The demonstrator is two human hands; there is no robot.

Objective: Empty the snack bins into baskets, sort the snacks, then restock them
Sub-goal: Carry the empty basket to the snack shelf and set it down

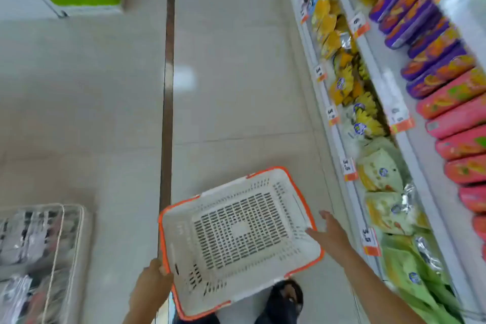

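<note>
Gripping the basket [238,234] rim, the left hand [151,285] clamps; the right hand [330,235] touches it, fingers straight.

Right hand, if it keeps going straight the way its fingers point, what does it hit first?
The right hand points up-left, fingers straight, at the orange rim of the white basket. It would likely meet that rim first, though depth is unclear.
</note>
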